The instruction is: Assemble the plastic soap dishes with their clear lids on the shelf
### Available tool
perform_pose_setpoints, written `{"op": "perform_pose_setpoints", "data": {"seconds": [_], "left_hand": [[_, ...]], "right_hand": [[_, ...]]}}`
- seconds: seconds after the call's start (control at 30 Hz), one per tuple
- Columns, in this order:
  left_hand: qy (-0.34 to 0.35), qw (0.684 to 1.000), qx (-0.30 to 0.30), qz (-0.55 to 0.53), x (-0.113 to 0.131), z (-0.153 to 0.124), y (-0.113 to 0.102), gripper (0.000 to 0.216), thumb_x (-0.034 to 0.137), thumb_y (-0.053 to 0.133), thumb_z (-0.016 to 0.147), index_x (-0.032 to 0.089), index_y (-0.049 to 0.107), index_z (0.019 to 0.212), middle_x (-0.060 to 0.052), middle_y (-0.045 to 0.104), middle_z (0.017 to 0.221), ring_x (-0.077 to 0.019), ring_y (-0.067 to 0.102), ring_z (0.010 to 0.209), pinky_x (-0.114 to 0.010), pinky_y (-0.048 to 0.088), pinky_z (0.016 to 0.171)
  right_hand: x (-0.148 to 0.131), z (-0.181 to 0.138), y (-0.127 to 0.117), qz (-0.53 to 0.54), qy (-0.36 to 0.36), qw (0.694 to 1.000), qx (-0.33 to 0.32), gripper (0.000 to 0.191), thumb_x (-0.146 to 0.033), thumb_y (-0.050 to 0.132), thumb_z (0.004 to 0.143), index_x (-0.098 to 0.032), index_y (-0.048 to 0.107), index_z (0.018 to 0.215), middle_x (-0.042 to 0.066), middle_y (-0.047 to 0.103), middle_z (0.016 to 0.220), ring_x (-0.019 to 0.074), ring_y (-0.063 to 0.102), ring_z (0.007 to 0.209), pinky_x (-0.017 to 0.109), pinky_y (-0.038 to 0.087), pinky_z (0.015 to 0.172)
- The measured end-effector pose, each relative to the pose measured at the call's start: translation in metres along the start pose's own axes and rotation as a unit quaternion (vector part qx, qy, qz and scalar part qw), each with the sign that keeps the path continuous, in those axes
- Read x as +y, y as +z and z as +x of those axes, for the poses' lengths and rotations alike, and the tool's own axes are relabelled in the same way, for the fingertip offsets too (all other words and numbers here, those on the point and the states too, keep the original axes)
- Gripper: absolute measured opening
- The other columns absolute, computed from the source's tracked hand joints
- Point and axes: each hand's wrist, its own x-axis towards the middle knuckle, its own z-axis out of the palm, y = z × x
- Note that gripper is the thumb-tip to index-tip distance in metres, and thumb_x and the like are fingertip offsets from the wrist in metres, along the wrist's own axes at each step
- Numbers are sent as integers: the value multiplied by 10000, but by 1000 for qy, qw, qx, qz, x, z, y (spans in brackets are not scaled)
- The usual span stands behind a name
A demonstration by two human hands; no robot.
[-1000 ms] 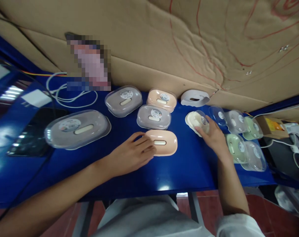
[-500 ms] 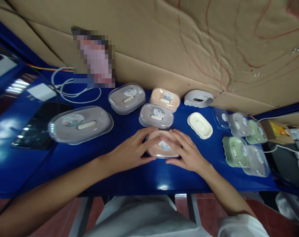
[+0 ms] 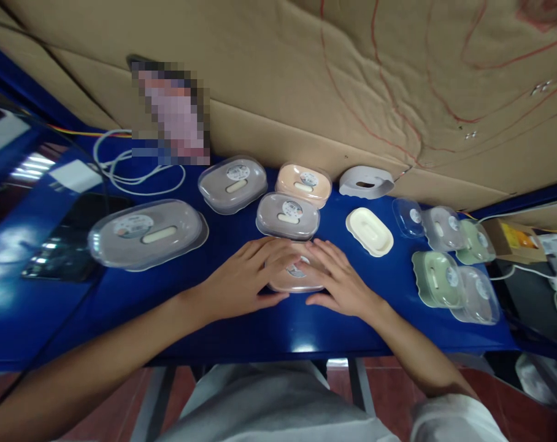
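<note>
A pink soap box with a clear lid and a round label (image 3: pixel 293 281) lies flat on the blue table in front of me. My left hand (image 3: pixel 246 276) grips its left end, fingers over the lid and thumb at the near edge. At the right end my right hand (image 3: pixel 343 282) holds it the same way. Fingers hide much of the lid and label. Just behind stands a lidded grey soap box (image 3: pixel 288 216), and beyond it a peach one (image 3: pixel 305 179). To the right lie a cream tray (image 3: pixel 370 232) and a grey box shell with a slot (image 3: pixel 368 182).
More lidded grey boxes (image 3: pixel 232 184) stand to the left, one (image 3: pixel 145 235) beside a dark tablet-like object (image 3: pixel 60 242). Green boxes (image 3: pixel 437 279) and clear lids (image 3: pixel 407 218) cluster at right. A white cable (image 3: pixel 140 191) lies near the cardboard wall (image 3: pixel 269 80).
The view has shifted slightly, moving everything a little left in the picture. Both hands remain on the pink soap box, the fingers pressed a little differently over its lid.
</note>
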Motion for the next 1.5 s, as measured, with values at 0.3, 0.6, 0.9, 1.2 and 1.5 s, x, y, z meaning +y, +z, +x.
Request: {"op": "perform_pose_setpoints", "data": {"seconds": [0.3, 0.6, 0.9, 1.2, 1.5], "left_hand": [[-99, 986, 26, 128, 5, -36, -30, 521, 257, 629, 969, 168, 545, 1476, -218, 594, 1529, -423, 600, 1364, -654, 491, 1125], [-46, 989, 7, 143, 53, -23, -27, 570, 210, 604, 1003, 160, 484, 1558, -195, 560, 1580, -359, 546, 1458, -526, 462, 1191], [47, 984, -55, 161, 51, 44, 33, 413, 181, 539, 1042, 92, 606, 1439, -201, 641, 1443, -324, 631, 1295, -471, 452, 1074], [118, 976, -32, 180, 43, 20, 17, 143, 120, 593, 1009, 152, 701, 1096, -90, 688, 982, -246, 626, 923, -402, 422, 825], [113, 975, 8, 191, 29, 12, -6, 393, 112, 615, 1004, 231, 640, 1377, -87, 707, 1349, -279, 645, 1193, -477, 475, 1007]], "right_hand": [[61, -38, -35, -167, 364, 914, 62, 563, -546, 476, 1083, -197, 570, 1514, 217, 601, 1526, 430, 581, 1387, 657, 474, 1100], [59, -7, -33, -40, 268, 959, 85, 474, -476, 432, 1108, -238, 610, 1477, 131, 644, 1515, 319, 603, 1393, 529, 486, 1151], [133, 33, -51, -205, 349, 911, 79, 651, -434, 521, 1024, -106, 475, 1584, 249, 536, 1522, 438, 479, 1389, 645, 341, 1157], [77, 1, -17, -100, 234, 965, 66, 329, -366, 444, 1083, -199, 683, 1234, 136, 705, 1324, 301, 618, 1290, 487, 414, 1113], [35, -11, -38, -58, 157, 986, -6, 332, -347, 547, 1082, -202, 661, 1358, 125, 766, 1304, 290, 724, 1194, 457, 516, 1012]]}}
